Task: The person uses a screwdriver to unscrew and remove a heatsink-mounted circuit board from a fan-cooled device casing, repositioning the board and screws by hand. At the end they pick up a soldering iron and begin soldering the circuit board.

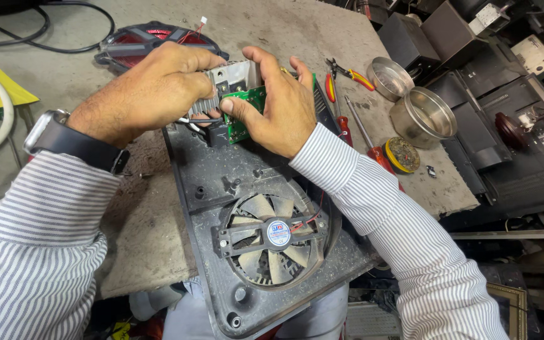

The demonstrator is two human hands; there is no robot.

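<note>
A: Item one, hands?
B: Left hand [152,88], fingers curled shut on the finned metal heat sink [228,82]. Right hand [278,107], thumb and fingers pinching the green circuit board [247,110] joined to that heat sink.

A: Location of the board?
B: Held just above the top end of the dusty black plastic casing [221,176], which carries a grey cooling fan [275,236].

A: Surroundings?
B: Red-handled pliers [347,74], red-handled screwdriver [369,141], two round metal tins [420,113], and a red copper coil [158,38] on the workbench [284,31].
</note>
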